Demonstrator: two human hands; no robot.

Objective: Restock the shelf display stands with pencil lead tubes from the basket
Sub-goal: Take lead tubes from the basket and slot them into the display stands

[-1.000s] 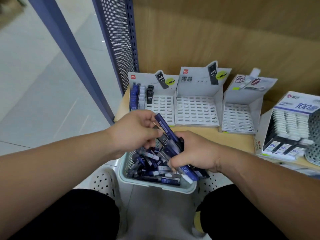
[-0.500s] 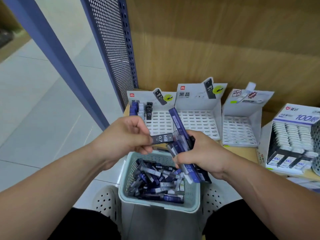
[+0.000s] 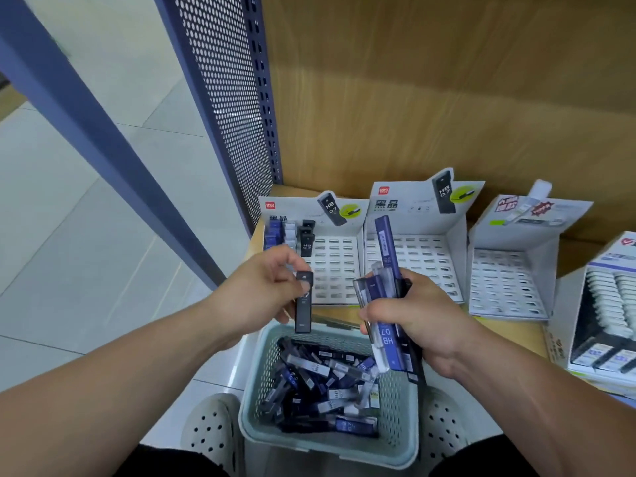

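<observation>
The left hand (image 3: 261, 292) pinches 1 black tube (image 3: 304, 306); the right hand (image 3: 418, 316) grips a spare bundle (image 3: 387, 256). Next, that tube probably needs slotting upright into a free slot of the left stand (image 3: 335, 270).

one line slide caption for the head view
Left hand holds one black lead tube; right hand grips a bundle of tubes above the basket.

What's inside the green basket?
A loose heap of pencil lead tubes, dark blue, black and clear, some marked HB 0.7, lies in the basket. The bottom is hidden under them, and the right hand with its bundle covers the far right corner.
</observation>
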